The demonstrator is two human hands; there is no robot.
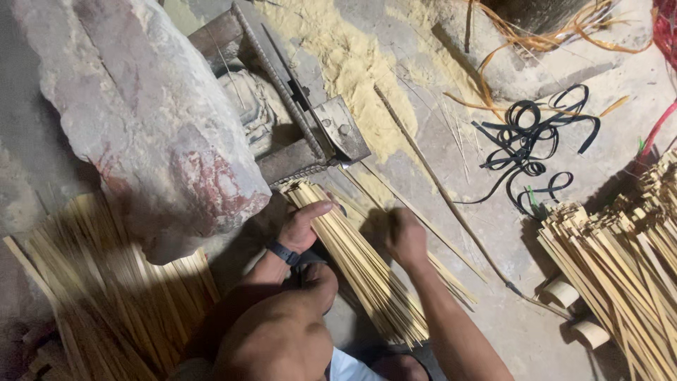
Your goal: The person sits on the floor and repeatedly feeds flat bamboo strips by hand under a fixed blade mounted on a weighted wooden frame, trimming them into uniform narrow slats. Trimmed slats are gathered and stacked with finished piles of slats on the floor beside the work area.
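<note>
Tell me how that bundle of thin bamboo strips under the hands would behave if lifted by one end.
The bundle of bamboo strips would probably sag and fan apart, since the strips look long, thin and untied. It seems light for its size. With the left hand pressing on top and the right hand alongside, loose strips may slide off.

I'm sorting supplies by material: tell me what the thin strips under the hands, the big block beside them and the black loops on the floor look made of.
Strips: probably split bamboo or cane, pale yellow, matte, straight-grained.
Block: rough stone or concrete, grey with reddish patches and chipped edges.
Black loops: likely plastic strapping, flat, glossy, curling freely.
Left hand and right hand rest on the strips.
</note>
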